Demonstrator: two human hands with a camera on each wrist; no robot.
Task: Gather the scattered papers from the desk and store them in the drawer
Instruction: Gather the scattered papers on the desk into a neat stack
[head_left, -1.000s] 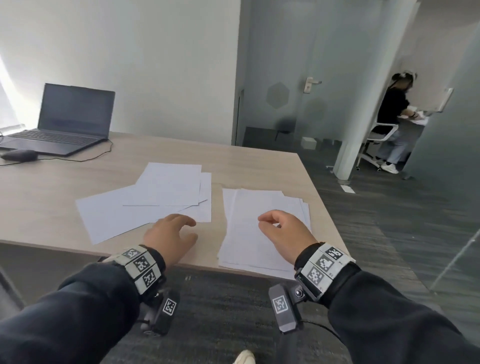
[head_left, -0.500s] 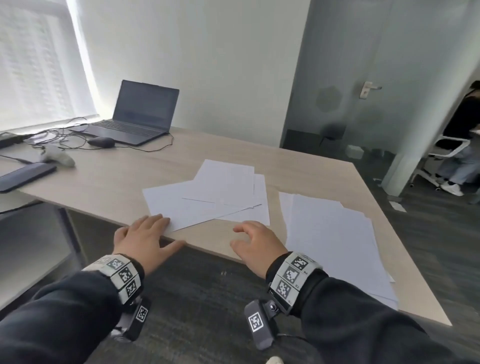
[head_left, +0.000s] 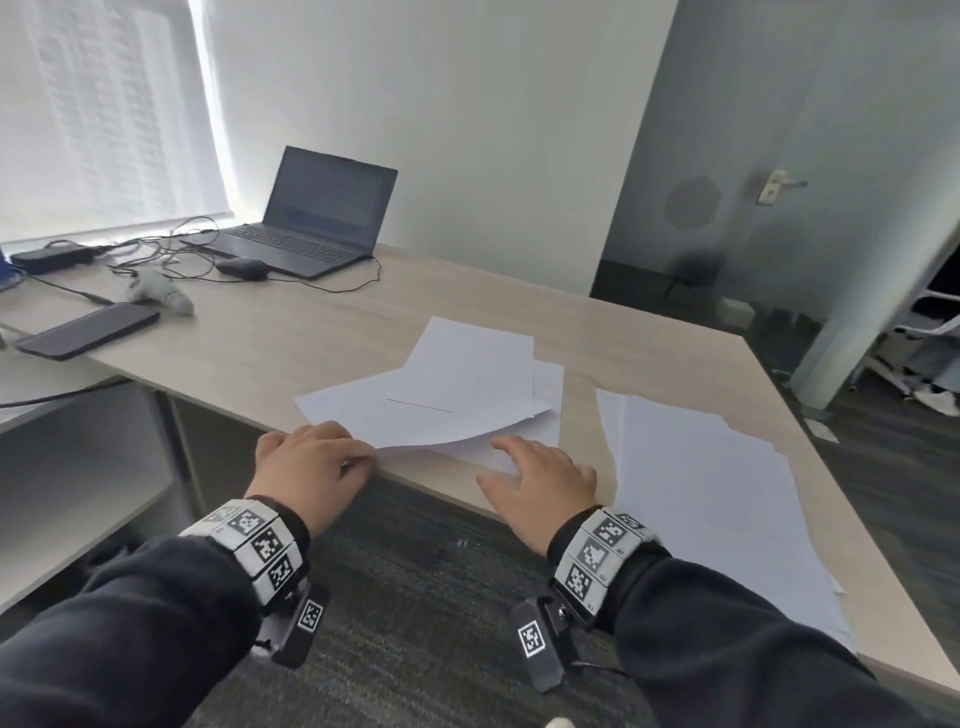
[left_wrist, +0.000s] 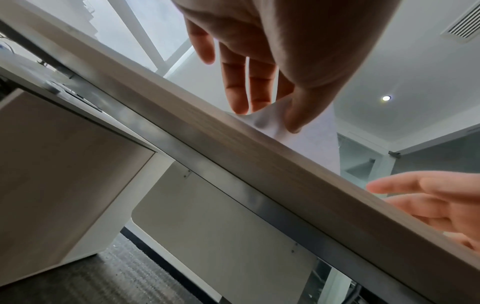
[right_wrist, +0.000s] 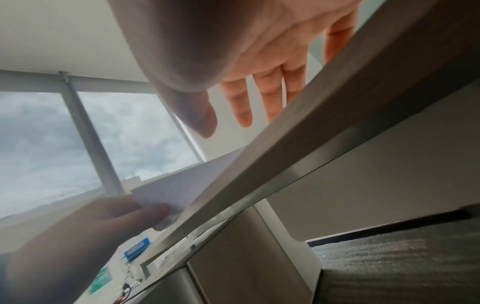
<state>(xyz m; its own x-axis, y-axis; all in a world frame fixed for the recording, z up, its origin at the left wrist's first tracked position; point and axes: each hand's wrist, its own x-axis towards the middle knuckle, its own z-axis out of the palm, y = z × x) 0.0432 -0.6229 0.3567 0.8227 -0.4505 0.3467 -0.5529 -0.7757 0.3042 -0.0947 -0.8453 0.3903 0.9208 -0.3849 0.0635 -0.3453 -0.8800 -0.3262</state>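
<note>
Desk (head_left: 291, 332) edge: left hand (head_left: 306, 462) pinches the papers (head_left: 452, 395) corner; right hand (head_left: 540, 483) lies open-fingered on them.

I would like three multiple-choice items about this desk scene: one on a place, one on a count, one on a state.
1. Where is the laptop?
A. At the far left of the desk, near the window
B. On the floor
C. On the papers

2. How many groups of white papers lie on the desk?
A. One
B. Two
C. Four

3. What is the left hand doing?
A. Hanging away from the desk
B. Typing
C. Pinching a sheet corner at the desk edge

Key: 1 A, the head view shows it open beside the cables. 2 B, a fanned pile and a right stack. 3 C, the right wrist view shows thumb and fingers on the corner; the right hand lies open.
</note>
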